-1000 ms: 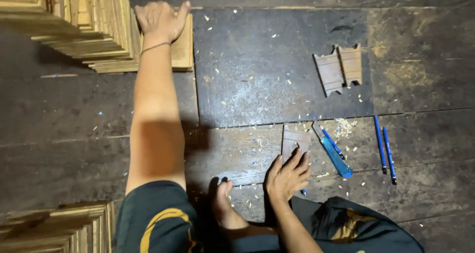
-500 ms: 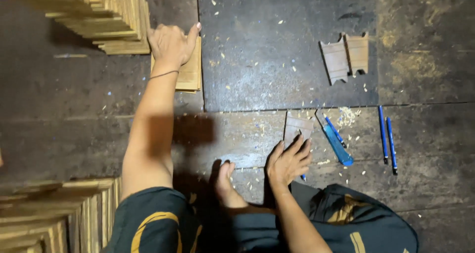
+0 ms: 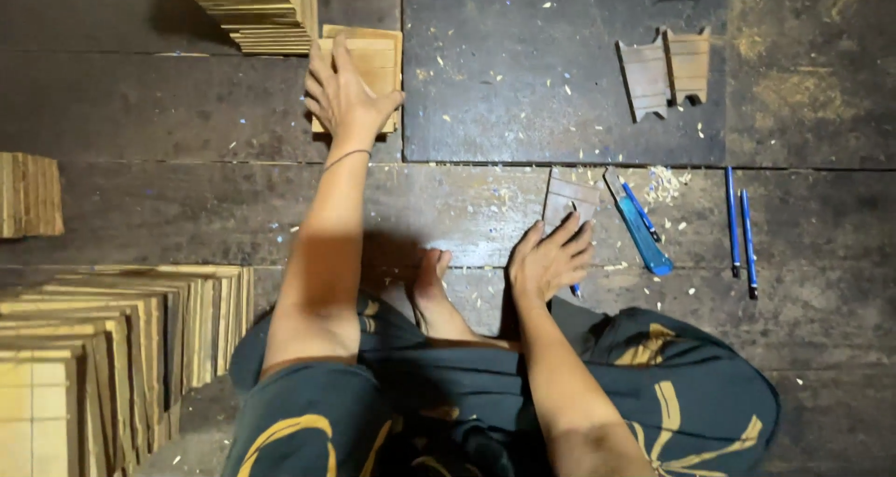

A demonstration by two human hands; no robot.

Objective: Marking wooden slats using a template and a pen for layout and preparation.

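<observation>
The left hand [image 3: 345, 90] is lying spread and flat on a small stack of pale wooden pieces [image 3: 373, 62], which it is drawing down the floor [image 3: 140, 197] away from the tall wood pile [image 3: 257, 6] where it lay a second ago, so a fresh piece is coming into reach. The right hand [image 3: 549, 258] is keeping its splayed fingers pressed on the darker cut piece [image 3: 569, 197], beside the blue knife [image 3: 642, 230] and two blue pens [image 3: 740, 225].
</observation>
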